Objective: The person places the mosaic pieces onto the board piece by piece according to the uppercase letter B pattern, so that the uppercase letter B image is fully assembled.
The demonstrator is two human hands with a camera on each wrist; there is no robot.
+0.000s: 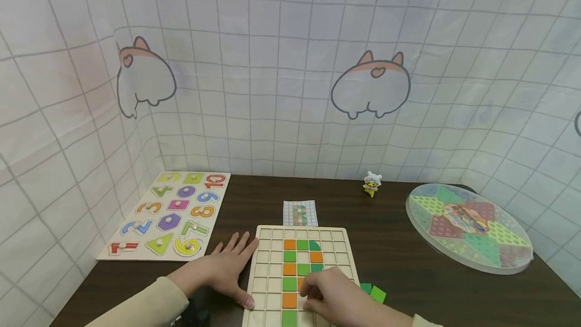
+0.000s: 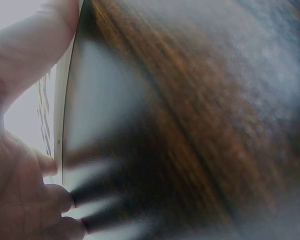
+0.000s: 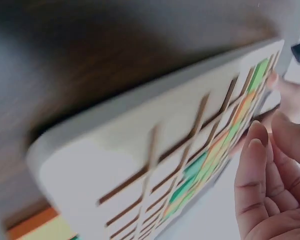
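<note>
A wooden grid board (image 1: 268,286) lies on the dark table with orange, green and teal tiles in its middle columns. My left hand (image 1: 227,270) is spread flat along its left side, fingertips at the upper left edge and thumb on the lower left rim. Over the lower middle cells is my right hand (image 1: 333,296), its fingers bent beside an orange tile (image 1: 300,283). In the right wrist view the thumb (image 3: 287,127) and fingertips are close together above the board; whether a tile is between them is hidden.
Loose green tiles (image 1: 378,294) lie right of the board. Behind it is a small pattern card (image 1: 300,214). A number puzzle board (image 1: 154,218) lies left, a round Chinese checkers board (image 1: 469,228) right, and a small figurine (image 1: 372,184) stands at the back.
</note>
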